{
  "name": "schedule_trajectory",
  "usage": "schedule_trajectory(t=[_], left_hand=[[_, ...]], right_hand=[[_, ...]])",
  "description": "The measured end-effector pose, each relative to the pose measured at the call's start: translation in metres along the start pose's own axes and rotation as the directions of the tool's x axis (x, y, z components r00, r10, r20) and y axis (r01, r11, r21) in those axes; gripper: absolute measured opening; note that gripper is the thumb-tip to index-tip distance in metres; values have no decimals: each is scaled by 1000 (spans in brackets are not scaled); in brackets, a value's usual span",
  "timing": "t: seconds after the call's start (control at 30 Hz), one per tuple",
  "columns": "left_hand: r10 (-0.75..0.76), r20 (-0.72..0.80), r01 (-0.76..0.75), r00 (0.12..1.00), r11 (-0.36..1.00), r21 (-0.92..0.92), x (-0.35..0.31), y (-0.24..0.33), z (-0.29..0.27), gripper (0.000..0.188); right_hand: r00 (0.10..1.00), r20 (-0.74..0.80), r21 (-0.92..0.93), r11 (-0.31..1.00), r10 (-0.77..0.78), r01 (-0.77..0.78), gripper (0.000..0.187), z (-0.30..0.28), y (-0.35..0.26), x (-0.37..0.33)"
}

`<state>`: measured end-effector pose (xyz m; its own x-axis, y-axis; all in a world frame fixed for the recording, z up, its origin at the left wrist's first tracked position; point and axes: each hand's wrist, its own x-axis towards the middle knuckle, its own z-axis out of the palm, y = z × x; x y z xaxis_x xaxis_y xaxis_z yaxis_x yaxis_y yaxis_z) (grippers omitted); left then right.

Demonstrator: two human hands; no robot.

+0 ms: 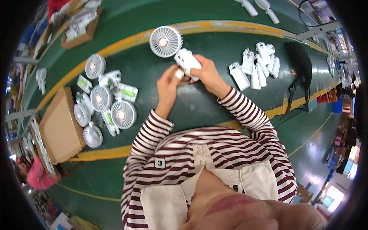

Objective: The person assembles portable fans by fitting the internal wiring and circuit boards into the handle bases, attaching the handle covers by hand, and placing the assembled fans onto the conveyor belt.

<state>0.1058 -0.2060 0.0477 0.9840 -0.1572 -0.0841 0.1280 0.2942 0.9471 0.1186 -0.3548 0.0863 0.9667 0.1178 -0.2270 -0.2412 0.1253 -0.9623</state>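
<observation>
Fan: the white handheld fan [174, 48] is the thing in hand; its round grille head points away from me and its handle body lies across both hands, over the green table [199, 111].
Left hand: my left hand [168, 82] is closed at the near end of the handle, thumb and fingertips pinching it; one fingertip wears a white cot.
Right hand: my right hand [205, 73] wraps the handle from the right, fingers curled round it, holding it firm.
Landmark: I place everything from the fan.
Left of fan: a cluster of fans [103, 105], grille faces up, some with green parts showing, well apart from it.
Further left: a brown carton [61, 128] at the table edge, beyond that cluster.
Right of fan: a row of white handle shells [255, 67] lying side by side, near but not touching it.
Beyond those: a black bag [299, 61] on the table.
Far left, above: a cardboard tray [82, 28] of white parts.
Doing it well: I judge the right hand should bear the weight while the left works the handle end; I'd keep the grille free of the table, press squarely, and keep fingertips off the blades.
Unclear: I cannot tell which part the left fingers are pressing.
</observation>
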Motion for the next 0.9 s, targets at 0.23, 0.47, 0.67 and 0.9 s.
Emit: schedule_trajectory(t=[0.23, 0.47, 0.67, 0.9], left_hand=[[100, 57, -108, 993, 984, 141, -6, -21, 8, 30], [120, 65, -126, 991, 985, 115, -11, -23, 1, 27], [110, 84, -123, 990, 978, 168, -6, -21, 5, 27], [-34, 29, 27, 999, 973, 228, -4, -9, 7, 23]], right_hand=[[687, -49, -850, 392, -725, 353, 57, -52, -26, 160], [716, -17, -999, 38, -698, 14, 60, -39, 11, 197], [688, -82, -996, 46, -721, -71, 59, -46, 14, 178], [732, -30, -999, 9, -681, -32, 59, -34, 28, 144]])
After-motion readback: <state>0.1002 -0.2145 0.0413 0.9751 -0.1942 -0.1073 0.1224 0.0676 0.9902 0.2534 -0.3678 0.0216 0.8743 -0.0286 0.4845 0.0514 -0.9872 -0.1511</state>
